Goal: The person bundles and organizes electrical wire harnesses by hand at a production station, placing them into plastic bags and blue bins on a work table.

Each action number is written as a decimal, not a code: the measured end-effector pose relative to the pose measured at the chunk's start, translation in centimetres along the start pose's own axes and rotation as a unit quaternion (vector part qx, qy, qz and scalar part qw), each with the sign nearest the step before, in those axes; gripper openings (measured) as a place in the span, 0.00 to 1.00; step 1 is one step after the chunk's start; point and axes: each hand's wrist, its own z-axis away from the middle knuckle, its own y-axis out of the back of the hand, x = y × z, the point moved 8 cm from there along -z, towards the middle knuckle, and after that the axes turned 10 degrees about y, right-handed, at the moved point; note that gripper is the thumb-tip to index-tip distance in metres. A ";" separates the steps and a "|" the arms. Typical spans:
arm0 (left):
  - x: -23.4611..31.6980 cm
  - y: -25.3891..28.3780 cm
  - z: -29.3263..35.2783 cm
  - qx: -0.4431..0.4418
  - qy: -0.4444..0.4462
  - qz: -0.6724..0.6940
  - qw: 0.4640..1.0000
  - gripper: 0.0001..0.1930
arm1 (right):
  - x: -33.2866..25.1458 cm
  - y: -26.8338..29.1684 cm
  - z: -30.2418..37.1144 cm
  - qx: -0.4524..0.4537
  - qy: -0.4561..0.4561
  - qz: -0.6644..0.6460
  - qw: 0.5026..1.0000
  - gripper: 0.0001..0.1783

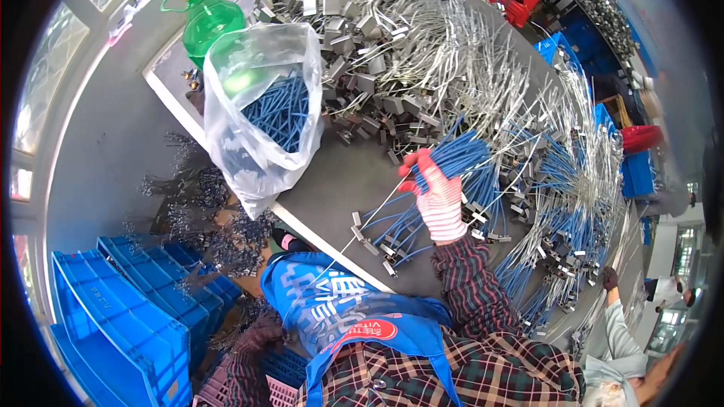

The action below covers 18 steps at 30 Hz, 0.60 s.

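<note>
My right hand (437,200), in a red-and-white striped glove, is closed around a bundle of thin blue tubes (461,154) above the table. Below that hand lie blue-sleeved wires with small metal box-shaped parts (388,249) on their ends. More blue-sleeved wires (566,181) spread out to the right. Low on the left, my left forearm (245,365) hangs below the table edge; its fingers cannot be made out. A clear plastic bag (260,169) holding short blue tubes (283,109) stands open at the table's left edge.
A big heap of metal boxes (369,83) with silvery wires (460,38) covers the far table. Beside the bag stands a green bottle (213,26). Blue crates (128,316) are stacked at lower left, near dark wire parts (241,241). A co-worker's arm (622,324) reaches in at right.
</note>
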 end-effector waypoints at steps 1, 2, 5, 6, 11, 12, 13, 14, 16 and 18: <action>0.4 0.1 -0.1 0.002 0.001 -0.022 1.000 0.16 | -0.6 0.8 -0.5 0.015 0.003 0.003 1.000 0.12; 0.6 -0.2 0.0 -0.004 0.002 -0.025 1.000 0.16 | -1.3 1.3 -1.0 0.023 0.012 -0.003 1.000 0.12; -0.5 1.8 -0.2 0.087 0.023 -0.009 0.996 0.19 | -2.5 2.6 -1.5 0.047 0.025 -0.017 0.998 0.12; -1.8 3.4 -0.9 0.086 0.009 -0.014 0.996 0.19 | -2.8 2.5 -1.5 0.057 0.023 -0.016 0.998 0.13; -0.5 2.9 -1.4 0.081 -0.018 -0.015 0.996 0.14 | -3.2 4.0 -1.7 0.081 0.014 -0.035 0.996 0.13; -0.4 2.8 -1.5 0.089 -0.015 -0.023 0.996 0.14 | -3.2 4.3 -1.8 0.082 0.015 -0.034 0.996 0.13; -0.4 2.8 -1.5 0.097 -0.011 -0.030 0.995 0.15 | -3.0 4.4 -1.8 0.076 0.014 -0.032 0.997 0.13; -0.4 2.7 -1.5 0.105 -0.009 -0.037 0.994 0.15 | -3.0 4.4 -1.8 0.069 0.014 -0.029 0.997 0.13; -0.4 2.6 -1.5 0.121 -0.003 -0.051 0.991 0.16 | -3.0 4.5 -1.8 0.067 0.008 -0.035 0.997 0.13; -0.4 2.7 -1.5 0.138 0.001 -0.066 0.988 0.17 | -3.0 4.7 -1.8 0.065 0.003 -0.040 0.997 0.13</action>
